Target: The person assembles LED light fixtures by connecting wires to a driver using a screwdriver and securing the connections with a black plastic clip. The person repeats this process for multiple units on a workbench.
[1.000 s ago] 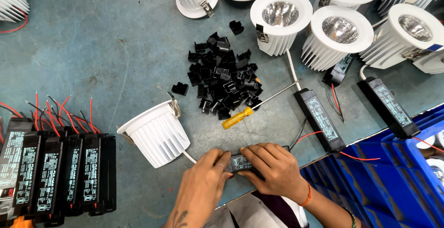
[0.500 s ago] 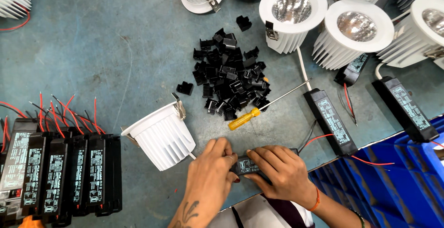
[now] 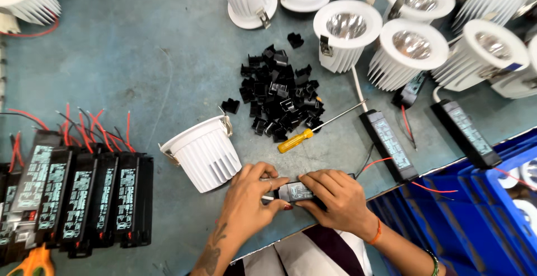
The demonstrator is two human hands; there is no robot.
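Where clips [image 3: 279,99] lie, grey bench [image 3: 112,57].

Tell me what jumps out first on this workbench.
Both hands, left and right, hold a small black driver box at the near edge. Behind them sits a pile of black clips with a yellow screwdriver beside it. White lamps crowd the far right, and black drivers line the left.

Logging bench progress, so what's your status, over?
Left hand and right hand both gripping black driver box. White downlight beside left hand. Yellow screwdriver apart, nothing blocking.
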